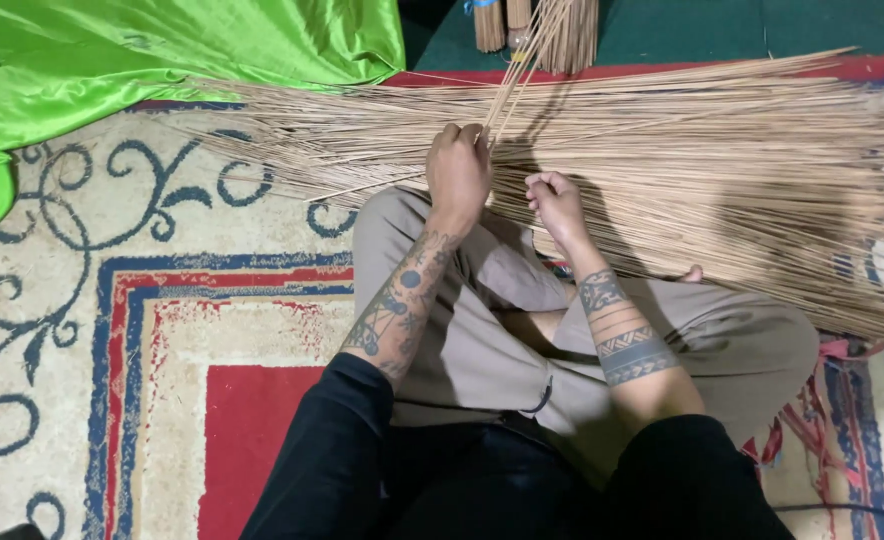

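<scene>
A wide pile of thin tan sticks [722,150] lies across the patterned carpet in front of my crossed legs. My left hand [457,170] is closed around a small bunch of sticks [522,65] that rises up and away toward the top of the view. My right hand [554,200] is curled just to the right of it, over the pile's near edge, fingers closed; a few sticks may be pinched in it, but I cannot tell for sure. Both forearms are tattooed and come out of black sleeves.
A shiny green cloth [112,60] covers the top left. Tied stick bundles [537,25] stand at the top centre on a dark green floor. The carpet [162,350] has red, blue and cream patterns. Red strips [812,420] lie at the right by my knee.
</scene>
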